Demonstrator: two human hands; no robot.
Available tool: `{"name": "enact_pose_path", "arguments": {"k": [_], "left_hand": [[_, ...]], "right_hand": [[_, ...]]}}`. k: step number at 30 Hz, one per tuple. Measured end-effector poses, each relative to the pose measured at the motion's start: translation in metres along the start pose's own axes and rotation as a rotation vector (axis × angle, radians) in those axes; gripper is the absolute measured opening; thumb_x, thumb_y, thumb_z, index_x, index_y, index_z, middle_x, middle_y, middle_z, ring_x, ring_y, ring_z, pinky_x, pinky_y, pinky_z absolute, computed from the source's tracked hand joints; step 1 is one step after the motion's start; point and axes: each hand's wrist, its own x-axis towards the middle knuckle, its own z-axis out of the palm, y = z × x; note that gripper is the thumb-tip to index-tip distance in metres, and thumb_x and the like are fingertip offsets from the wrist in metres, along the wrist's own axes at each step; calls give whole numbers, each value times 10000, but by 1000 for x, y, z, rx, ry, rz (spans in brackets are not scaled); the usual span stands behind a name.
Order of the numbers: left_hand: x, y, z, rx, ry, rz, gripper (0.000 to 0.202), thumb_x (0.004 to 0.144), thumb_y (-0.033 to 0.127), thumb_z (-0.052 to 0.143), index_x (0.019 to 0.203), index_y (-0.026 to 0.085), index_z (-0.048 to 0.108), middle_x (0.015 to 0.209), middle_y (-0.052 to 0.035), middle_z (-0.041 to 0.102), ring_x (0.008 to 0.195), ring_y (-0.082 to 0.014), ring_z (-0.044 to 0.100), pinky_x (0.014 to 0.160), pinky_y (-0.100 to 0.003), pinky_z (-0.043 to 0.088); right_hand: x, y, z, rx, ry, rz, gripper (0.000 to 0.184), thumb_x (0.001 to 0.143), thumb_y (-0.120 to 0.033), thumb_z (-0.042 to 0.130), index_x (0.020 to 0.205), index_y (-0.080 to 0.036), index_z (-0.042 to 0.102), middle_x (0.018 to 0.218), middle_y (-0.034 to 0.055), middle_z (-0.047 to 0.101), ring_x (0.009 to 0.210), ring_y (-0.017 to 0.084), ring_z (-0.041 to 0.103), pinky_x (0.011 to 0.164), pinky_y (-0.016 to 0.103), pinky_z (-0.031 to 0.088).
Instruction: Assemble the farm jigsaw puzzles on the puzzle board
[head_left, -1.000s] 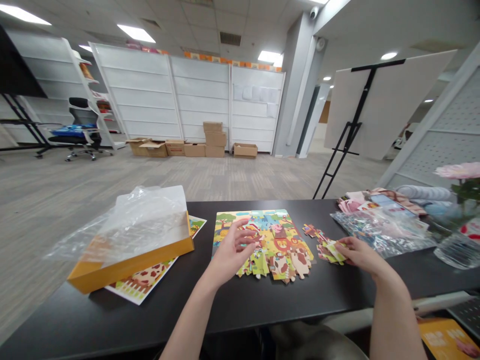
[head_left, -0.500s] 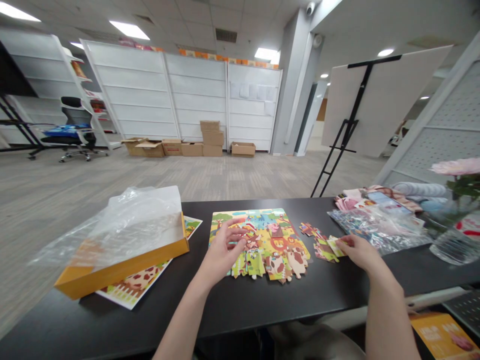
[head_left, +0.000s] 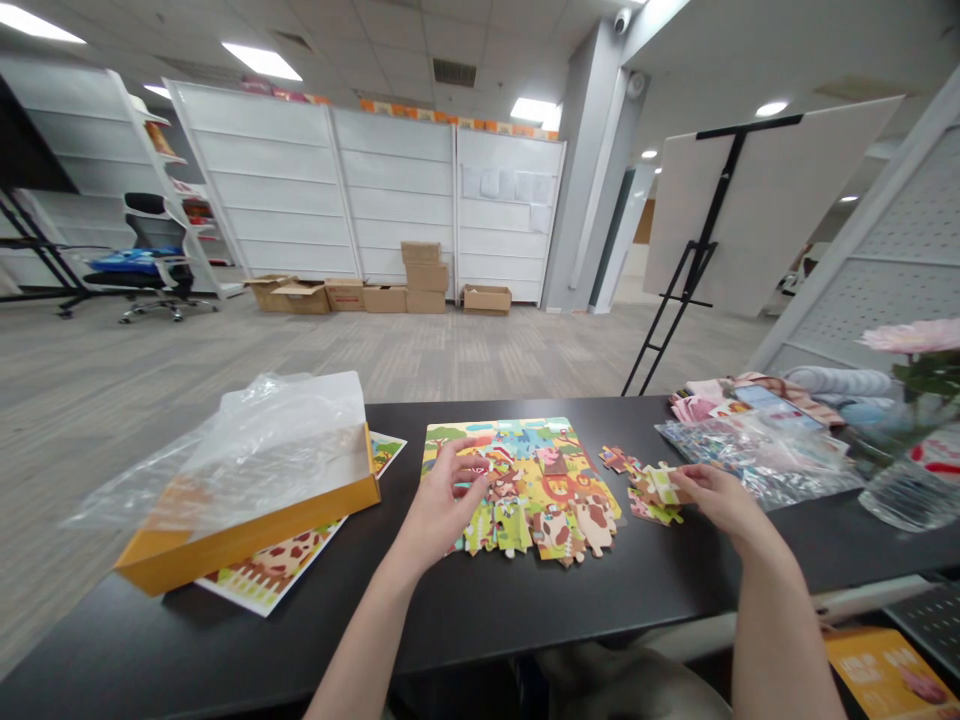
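Note:
A colourful animal jigsaw puzzle (head_left: pixel 555 488) lies partly assembled on the black table, with lions and a spotted cow in its lower half. Over its left side hovers my left hand (head_left: pixel 444 500), thumb and fingers curved and apart, nothing seen between them. Part of the puzzle is hidden behind that hand. To the right, my right hand (head_left: pixel 716 500) pinches a light green and yellow puzzle piece (head_left: pixel 663 484) between thumb and fingers. It is held just over a small heap of loose puzzle pieces (head_left: pixel 651 510).
At left, an orange-yellow box (head_left: pixel 247 540) holding clear plastic (head_left: pixel 277 450) rests on a printed picture sheet (head_left: pixel 277 570). Plastic bags (head_left: pixel 757 465), folded cloths (head_left: pixel 840 380) and a glass vase (head_left: pixel 911 485) with a pink flower stand along the right.
My right hand has shifted slightly, and the pinched piece has turned over the heap. The left hand stays nearly still above the puzzle.

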Motion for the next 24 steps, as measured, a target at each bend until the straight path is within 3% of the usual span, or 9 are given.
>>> {"name": "enact_pose_path", "arguments": {"k": [7,12,16,18,24], "left_hand": [[1,0,-1,30,7,-5,466,846,322,626,1264,198,464,1114,-108,686,939,-199,689,835,-366,543],[0,0,1,49,4,15,446,858,321,608,1263,199,467,1112,-108,683,941,-195,689,819,-354,551],[1,-2,2,103,19,40,421,870,304,590,1263,204,475,1100,-97,687,902,-185,696,793,-343,564],[3,-5,3,162,13,59,395,879,297,575,1254,206,490,1101,-94,688,891,-184,696,773,-336,571],[1,-13,12,461,-63,167,228,902,256,538,1122,228,593,1133,-75,700,1020,-233,677,852,-375,549]], "right_hand": [[1,-2,-6,-126,123,-50,290,646,-467,647,724,-189,672,719,103,752,684,262,699,651,350,525],[5,7,-11,-316,132,34,222,684,-408,609,740,-199,657,782,121,762,743,287,715,700,378,521],[4,1,-4,-516,189,-40,316,725,-422,600,892,-167,682,1003,170,755,944,343,701,823,432,511],[-1,-14,8,-534,208,-128,364,754,-427,590,971,-152,686,1095,179,733,1009,340,683,859,431,502],[-35,-85,80,-350,-68,-415,290,851,-419,564,979,-197,699,986,94,723,863,227,677,808,336,490]]}}
